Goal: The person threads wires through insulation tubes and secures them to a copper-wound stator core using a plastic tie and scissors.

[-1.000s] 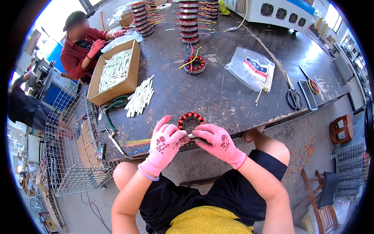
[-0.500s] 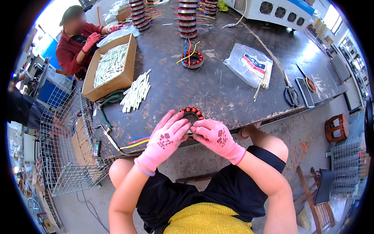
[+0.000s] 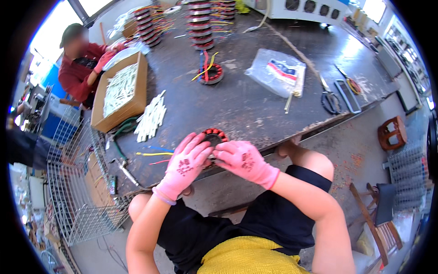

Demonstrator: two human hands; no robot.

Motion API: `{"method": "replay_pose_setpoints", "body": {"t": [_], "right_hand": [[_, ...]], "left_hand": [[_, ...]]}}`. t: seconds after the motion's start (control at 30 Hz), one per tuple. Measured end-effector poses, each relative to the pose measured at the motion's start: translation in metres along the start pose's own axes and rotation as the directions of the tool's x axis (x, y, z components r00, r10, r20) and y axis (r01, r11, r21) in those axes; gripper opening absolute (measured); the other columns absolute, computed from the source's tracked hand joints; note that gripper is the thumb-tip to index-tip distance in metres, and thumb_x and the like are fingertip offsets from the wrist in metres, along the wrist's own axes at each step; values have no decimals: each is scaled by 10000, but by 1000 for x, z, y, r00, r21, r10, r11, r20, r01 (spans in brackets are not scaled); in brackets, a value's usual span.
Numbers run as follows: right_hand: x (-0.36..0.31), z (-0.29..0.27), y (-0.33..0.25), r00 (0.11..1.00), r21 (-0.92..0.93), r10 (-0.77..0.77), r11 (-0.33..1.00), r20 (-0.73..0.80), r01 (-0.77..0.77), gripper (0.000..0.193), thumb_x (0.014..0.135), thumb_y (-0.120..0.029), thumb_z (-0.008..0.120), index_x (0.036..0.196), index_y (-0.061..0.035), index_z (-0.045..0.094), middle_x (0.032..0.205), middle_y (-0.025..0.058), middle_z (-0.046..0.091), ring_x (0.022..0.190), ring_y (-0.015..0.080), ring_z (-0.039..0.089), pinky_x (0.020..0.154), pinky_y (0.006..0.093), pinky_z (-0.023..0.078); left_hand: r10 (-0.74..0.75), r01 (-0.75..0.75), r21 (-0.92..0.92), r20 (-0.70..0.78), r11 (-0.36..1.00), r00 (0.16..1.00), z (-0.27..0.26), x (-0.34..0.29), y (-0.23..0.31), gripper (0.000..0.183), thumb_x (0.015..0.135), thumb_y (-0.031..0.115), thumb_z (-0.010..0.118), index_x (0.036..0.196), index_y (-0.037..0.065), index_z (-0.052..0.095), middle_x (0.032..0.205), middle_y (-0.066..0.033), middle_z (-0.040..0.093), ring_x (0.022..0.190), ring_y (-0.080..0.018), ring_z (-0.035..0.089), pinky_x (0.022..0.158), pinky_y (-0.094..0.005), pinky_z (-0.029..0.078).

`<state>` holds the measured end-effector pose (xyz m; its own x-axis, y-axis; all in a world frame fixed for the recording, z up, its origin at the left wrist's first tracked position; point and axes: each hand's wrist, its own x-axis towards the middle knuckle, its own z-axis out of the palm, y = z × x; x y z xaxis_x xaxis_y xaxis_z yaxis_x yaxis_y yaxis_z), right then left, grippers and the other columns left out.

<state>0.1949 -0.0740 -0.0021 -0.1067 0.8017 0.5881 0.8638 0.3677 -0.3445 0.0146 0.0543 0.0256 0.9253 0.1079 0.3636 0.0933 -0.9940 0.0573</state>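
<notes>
At the table's near edge I hold a motor stator [image 3: 215,134], a ring of red copper windings around a dark centre. My left hand [image 3: 186,160], in a pink glove, is closed over the ring's left side. Pinched fingers of my right hand [image 3: 246,160], gloved alike, grip its near right side; the fingertips partly hide what they touch. Yellow, blue and red lead wires [image 3: 155,154] stick out leftward from under my left hand. Farther back on the table lies a second stator [image 3: 211,74] with its coloured leads bent over it.
Left stand a cardboard box [image 3: 142,84] of white sleeves, a loose sleeve pile [image 3: 151,118], green-handled pliers [image 3: 119,137] and a soldering-iron-like tool [image 3: 127,172]. Stacked stators [image 3: 200,25] rise behind. Rightward lie a plastic bag [image 3: 269,73], scissors [image 3: 331,100] and a phone [image 3: 347,96]. A co-worker [image 3: 82,68] sits far left.
The view has turned a little, shifting the scene leftward. The lead wires have swung and spread apart at the left. Both hands remain on the stator.
</notes>
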Motion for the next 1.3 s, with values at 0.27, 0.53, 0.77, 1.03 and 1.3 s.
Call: {"method": "replay_pose_setpoints", "body": {"t": [0.27,0.53,0.77,1.03,1.3], "right_hand": [[-25,-63,43,938,43,307,952,-163,-304,219,845,-168,703,1049,-89,694,1039,87,677,927,274,673,804,372,552],[-52,-130,150,961,-640,264,752,76,-156,105,838,-197,662,939,-208,689,957,-25,614,911,183,617,765,352,492],[-35,-130,146,929,-568,200,823,310,12,133,828,-107,594,954,-118,634,978,52,631,918,256,639,781,391,515],[-47,-138,77,873,0,475,878,-109,-478,183,869,69,614,1034,-9,625,1017,119,656,855,227,661,761,319,536],[-28,-146,-29,883,196,452,884,-127,-425,256,779,117,653,1003,-6,668,993,107,660,870,200,649,737,282,522]], "left_hand": [[-79,79,-8,-173,997,982,18,-7,7,324,677,97,732,991,90,652,1007,-47,662,1169,-278,592,1102,-495,407],[-94,82,-66,-200,994,975,26,6,15,348,668,87,740,1000,80,635,975,-61,658,1124,-294,610,1096,-521,406],[-132,116,-87,-202,989,970,25,-4,11,391,655,136,768,1028,94,656,1006,-53,655,1137,-289,605,1099,-532,404],[-119,98,-98,-249,990,961,29,-11,9,354,681,147,741,1021,99,651,1009,-43,649,1144,-268,603,1112,-497,402],[-116,99,-80,-253,992,960,32,-8,10,334,709,157,705,1028,96,631,994,-45,656,1165,-263,593,1127,-492,379]]}}
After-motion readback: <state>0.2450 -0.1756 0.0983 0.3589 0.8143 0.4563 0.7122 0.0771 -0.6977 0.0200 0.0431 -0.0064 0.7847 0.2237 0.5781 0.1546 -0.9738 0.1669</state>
